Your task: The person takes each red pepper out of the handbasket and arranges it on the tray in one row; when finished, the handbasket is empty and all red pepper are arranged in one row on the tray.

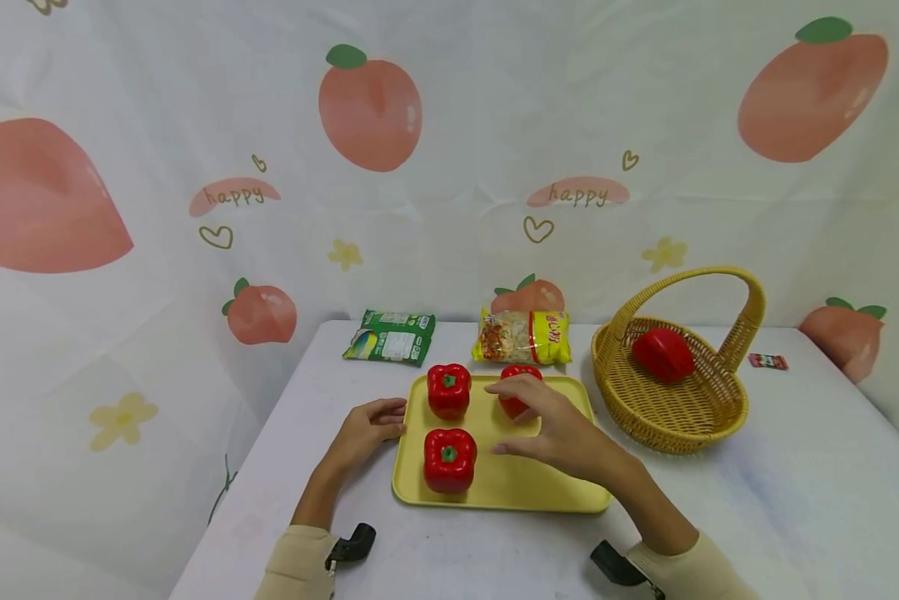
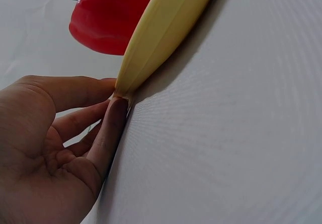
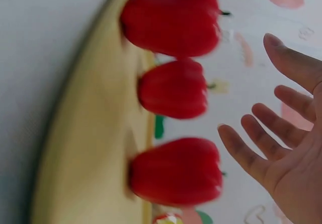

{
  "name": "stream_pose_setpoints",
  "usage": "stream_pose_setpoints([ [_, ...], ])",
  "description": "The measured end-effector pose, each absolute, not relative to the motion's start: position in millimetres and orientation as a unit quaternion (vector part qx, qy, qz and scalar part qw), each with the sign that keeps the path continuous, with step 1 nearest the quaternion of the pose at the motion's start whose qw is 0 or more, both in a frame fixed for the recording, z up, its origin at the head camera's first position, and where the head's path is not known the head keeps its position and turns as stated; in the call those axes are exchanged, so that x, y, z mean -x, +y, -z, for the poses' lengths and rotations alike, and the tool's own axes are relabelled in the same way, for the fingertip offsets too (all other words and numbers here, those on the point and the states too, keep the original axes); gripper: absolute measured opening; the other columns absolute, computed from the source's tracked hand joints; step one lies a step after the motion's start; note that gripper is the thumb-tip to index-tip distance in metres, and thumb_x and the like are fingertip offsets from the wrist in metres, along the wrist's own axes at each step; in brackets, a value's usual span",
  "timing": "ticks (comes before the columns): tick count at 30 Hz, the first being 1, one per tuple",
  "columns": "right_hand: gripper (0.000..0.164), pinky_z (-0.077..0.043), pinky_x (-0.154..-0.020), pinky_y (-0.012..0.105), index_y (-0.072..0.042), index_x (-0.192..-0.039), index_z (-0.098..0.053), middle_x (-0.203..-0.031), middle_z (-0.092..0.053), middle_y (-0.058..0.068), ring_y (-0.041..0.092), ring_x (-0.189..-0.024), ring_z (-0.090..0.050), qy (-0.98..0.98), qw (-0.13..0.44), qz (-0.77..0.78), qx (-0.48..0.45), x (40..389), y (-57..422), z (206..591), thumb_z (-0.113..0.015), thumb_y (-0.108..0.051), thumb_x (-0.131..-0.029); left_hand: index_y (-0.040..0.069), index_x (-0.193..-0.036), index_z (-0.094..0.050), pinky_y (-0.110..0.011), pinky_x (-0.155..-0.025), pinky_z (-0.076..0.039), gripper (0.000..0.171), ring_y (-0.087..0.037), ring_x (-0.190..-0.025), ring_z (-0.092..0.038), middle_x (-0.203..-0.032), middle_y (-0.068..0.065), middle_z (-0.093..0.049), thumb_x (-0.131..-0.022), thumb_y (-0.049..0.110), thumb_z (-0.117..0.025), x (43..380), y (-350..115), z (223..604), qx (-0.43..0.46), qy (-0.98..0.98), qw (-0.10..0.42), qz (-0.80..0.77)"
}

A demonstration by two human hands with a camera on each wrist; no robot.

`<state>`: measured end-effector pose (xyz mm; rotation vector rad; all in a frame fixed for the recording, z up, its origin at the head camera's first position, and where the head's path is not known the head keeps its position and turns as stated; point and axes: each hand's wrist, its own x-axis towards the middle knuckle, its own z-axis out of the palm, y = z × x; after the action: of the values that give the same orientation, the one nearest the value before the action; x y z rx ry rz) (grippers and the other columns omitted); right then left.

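Observation:
A yellow tray (image 1: 527, 493) carries three red bell peppers: one at the near left (image 1: 450, 462), one at the far left (image 1: 449, 392) and one at the far right (image 1: 519, 405). My left hand (image 1: 367, 429) holds the tray's left edge, thumb and fingertips right at the rim in the left wrist view. Over the tray's right half hovers my right hand (image 1: 561, 425), thumb and fingers spread apart with nothing between them. It partly covers the far right pepper in the head view. Green stems point up on the peppers.
A wicker basket (image 1: 674, 429) with a tall handle stands right of the tray, another red bell pepper (image 1: 662, 355) lying inside. Behind the tray lie a green packet (image 1: 392, 337) and a yellow food packet (image 1: 522, 337). A small red packet (image 1: 768, 361) lies right of the basket.

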<state>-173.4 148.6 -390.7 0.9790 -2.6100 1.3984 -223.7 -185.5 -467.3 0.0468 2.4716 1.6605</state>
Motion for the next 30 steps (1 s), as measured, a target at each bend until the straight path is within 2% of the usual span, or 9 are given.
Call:
stream_pose_setpoints([
  [4,0.066,-0.063,-0.09,0.045,-0.011,-0.142,-0.063,-0.141,-0.064,0.008,0.03,-0.119,-0.065,-0.836,0.05,-0.446,-0.316,177,165,383,-0.091,-0.026,-0.085,0.001,-0.142,-0.065,-0.041,-0.108,-0.056,0.046,-0.026,-0.119,-0.071,-0.134,-0.015,-0.072,-0.098,0.01,-0.073,224,-186,468,-0.015,0.827,0.083,-0.556],
  [7,0.062,-0.064,-0.089,0.042,-0.007,-0.139,-0.065,-0.136,-0.068,0.01,0.032,-0.119,-0.067,-0.84,0.073,-0.442,-0.306,179,178,377,-0.091,-0.022,-0.085,0.002,-0.143,-0.064,-0.04,-0.108,-0.056,0.046,-0.027,-0.12,-0.071,-0.135,-0.015,-0.071,-0.098,0.01,-0.073,224,-185,468,-0.017,0.827,0.085,-0.556],
  [11,0.058,-0.064,-0.088,0.036,-0.009,-0.138,-0.066,-0.132,-0.071,0.008,0.028,-0.118,-0.069,-0.851,0.098,-0.432,-0.284,180,194,371,-0.09,-0.02,-0.086,0.003,-0.143,-0.064,-0.038,-0.107,-0.056,0.046,-0.026,-0.119,-0.071,-0.134,-0.014,-0.072,-0.098,0.011,-0.073,225,-185,469,-0.014,0.83,0.085,-0.552],
  [18,0.056,-0.064,-0.09,0.039,-0.013,-0.141,-0.065,-0.124,-0.074,0.004,0.021,-0.109,-0.072,-0.871,0.107,-0.419,-0.234,177,222,357,-0.087,-0.019,-0.09,0.004,-0.143,-0.065,-0.037,-0.106,-0.057,0.046,-0.025,-0.118,-0.072,-0.133,-0.013,-0.072,-0.098,0.01,-0.072,225,-186,468,-0.008,0.834,0.083,-0.545],
  [21,0.056,-0.063,-0.091,0.032,-0.013,-0.142,-0.065,-0.124,-0.074,0.005,0.02,-0.107,-0.072,-0.878,0.111,-0.411,-0.216,176,235,353,-0.086,-0.019,-0.091,0.004,-0.143,-0.065,-0.038,-0.106,-0.057,0.045,-0.024,-0.118,-0.072,-0.133,-0.013,-0.073,-0.099,0.01,-0.072,225,-186,468,-0.007,0.834,0.082,-0.546],
  [25,0.052,-0.058,-0.089,0.018,-0.011,-0.14,-0.065,-0.124,-0.073,0.006,0.006,-0.107,-0.07,-0.881,0.117,-0.412,-0.203,176,255,350,-0.084,-0.017,-0.092,0.004,-0.143,-0.065,-0.039,-0.107,-0.056,0.045,-0.022,-0.117,-0.072,-0.132,-0.01,-0.073,-0.099,0.01,-0.072,226,-186,468,-0.002,0.831,0.084,-0.549],
  [30,0.052,-0.055,-0.086,0.011,-0.008,-0.142,-0.063,-0.123,-0.072,0.008,-0.004,-0.108,-0.065,-0.883,0.112,-0.419,-0.18,175,279,348,-0.082,-0.018,-0.094,0.005,-0.143,-0.065,-0.039,-0.108,-0.055,0.046,-0.023,-0.118,-0.071,-0.133,-0.011,-0.073,-0.099,0.01,-0.072,227,-185,470,0.001,0.827,0.089,-0.556],
])
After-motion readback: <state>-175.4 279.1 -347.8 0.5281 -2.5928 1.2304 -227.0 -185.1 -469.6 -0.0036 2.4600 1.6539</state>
